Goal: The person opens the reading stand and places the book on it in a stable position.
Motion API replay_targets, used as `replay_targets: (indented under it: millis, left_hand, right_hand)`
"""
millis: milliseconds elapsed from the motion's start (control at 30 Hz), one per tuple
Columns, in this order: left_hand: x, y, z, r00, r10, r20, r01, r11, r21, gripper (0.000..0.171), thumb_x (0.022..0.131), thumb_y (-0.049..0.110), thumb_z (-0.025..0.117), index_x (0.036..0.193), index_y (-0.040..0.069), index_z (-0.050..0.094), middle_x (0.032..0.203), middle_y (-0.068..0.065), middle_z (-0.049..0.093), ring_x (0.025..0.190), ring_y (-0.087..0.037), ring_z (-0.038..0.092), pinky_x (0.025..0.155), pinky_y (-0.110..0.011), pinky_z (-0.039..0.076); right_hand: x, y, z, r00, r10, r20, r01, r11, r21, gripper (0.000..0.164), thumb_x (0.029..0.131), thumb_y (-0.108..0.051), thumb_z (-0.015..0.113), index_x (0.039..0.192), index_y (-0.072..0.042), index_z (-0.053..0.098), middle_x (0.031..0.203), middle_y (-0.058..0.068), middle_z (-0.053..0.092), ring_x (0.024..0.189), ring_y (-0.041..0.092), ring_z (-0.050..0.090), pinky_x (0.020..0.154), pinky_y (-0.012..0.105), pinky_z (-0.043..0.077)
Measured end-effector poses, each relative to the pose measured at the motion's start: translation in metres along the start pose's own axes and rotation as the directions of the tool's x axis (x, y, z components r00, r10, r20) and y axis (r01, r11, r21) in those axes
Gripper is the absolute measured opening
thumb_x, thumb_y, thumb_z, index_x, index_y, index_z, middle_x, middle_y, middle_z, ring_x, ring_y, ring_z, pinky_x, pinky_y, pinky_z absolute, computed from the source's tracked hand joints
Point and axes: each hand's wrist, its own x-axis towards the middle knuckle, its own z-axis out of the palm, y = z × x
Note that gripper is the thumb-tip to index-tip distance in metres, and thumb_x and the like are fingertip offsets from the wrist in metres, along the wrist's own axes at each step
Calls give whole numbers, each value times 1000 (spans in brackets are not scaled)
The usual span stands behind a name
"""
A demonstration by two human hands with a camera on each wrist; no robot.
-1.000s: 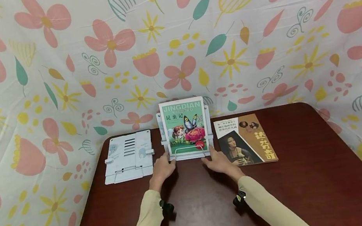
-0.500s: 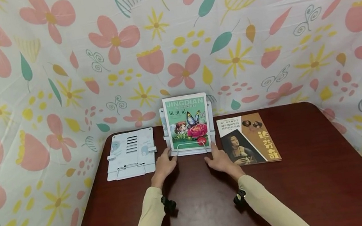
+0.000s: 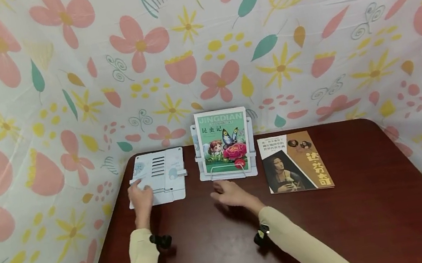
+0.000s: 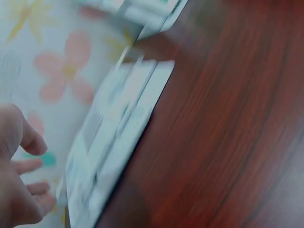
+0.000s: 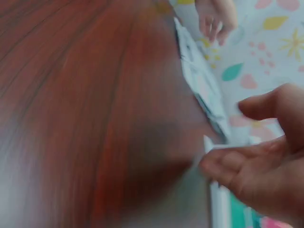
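Note:
A white folding book stand [image 3: 166, 175] lies flat at the table's back left, with slots and side clips. My left hand [image 3: 142, 200] hovers at its lower left corner, fingers loosely bent and holding nothing; the left wrist view shows the fingers [image 4: 35, 192] beside the stand. Upright in the middle, a second white stand [image 3: 250, 173] carries a green children's book [image 3: 223, 143] with a butterfly and flower on its cover. In front of its lower edge is my right hand [image 3: 232, 194], thumb and fingers apart, with nothing held.
To the right of the upright stand lies a brown and white book [image 3: 299, 163] with a portrait on its cover. The dark red wooden table [image 3: 371, 198] ends at a flower-patterned cloth [image 3: 304, 43] behind and at the sides.
My left hand has left the upright stand's side and moved left to the flat stand. My right hand has come off the stand and shifted left. The head view has turned slightly left.

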Motion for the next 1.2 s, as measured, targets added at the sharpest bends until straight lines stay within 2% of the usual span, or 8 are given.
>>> replay_targets:
  millis: [67,167,333,600,800,867,967,1200]
  left_hand:
    - [5,-12,-14,996,-86,26,85,996,13,60,94,8,43,151,-9,35,153,-36,32,143,-49,30,117,-58,29]
    - [7,-25,-30,979,-172,107,175,985,-11,69,96,11,40,158,-7,17,160,-33,21,149,-48,22,119,-59,26]
    - [2,-32,-40,963,-193,187,197,980,-4,75,98,16,44,160,-3,8,163,-29,22,151,-44,23,120,-56,26]
    - [-19,-33,-48,972,-159,171,139,983,123,63,100,26,50,154,-2,34,145,-29,51,130,-45,50,108,-58,40]
    - [-39,-32,-55,961,-134,243,87,976,198,44,96,20,58,132,-4,61,111,-23,72,94,-30,71,82,-42,57]
    - [-43,-31,-57,942,-146,302,90,977,192,39,95,16,62,127,-7,64,101,-21,74,84,-25,74,76,-38,59]
    - [-51,-28,-60,887,-188,421,130,978,163,36,92,7,67,122,-12,61,92,-21,73,76,-23,76,72,-38,62]
    - [-71,-29,-63,729,-243,640,168,970,177,20,85,-3,75,91,-9,57,76,-16,68,61,-18,72,61,-31,61]
  right_hand:
    - [15,-2,16,1000,-5,-6,6,991,136,58,101,-17,58,148,12,41,146,28,52,135,40,53,115,49,41]
    - [33,-9,40,1000,26,11,-28,936,352,63,101,-12,58,152,12,31,154,28,43,140,40,48,117,49,38]
    - [48,-22,69,995,51,81,-85,859,505,75,99,-12,60,158,7,19,163,24,29,149,37,35,121,47,32]
    - [36,-15,54,991,71,116,-119,862,493,73,99,-12,60,158,5,22,163,22,31,150,35,34,121,48,32]
    - [6,0,31,990,45,131,-84,946,312,66,98,-13,61,153,9,33,156,25,41,143,37,45,117,47,38]
    - [-3,3,23,992,30,124,-59,969,238,64,96,-13,63,150,11,38,151,27,47,139,38,50,115,48,41]
    - [-15,7,13,993,10,119,-28,988,150,59,94,-14,65,144,12,46,143,28,56,133,37,56,111,48,45]
    - [-36,19,-1,995,-25,97,15,995,96,42,95,-14,65,129,10,61,126,24,69,119,35,67,101,47,53]
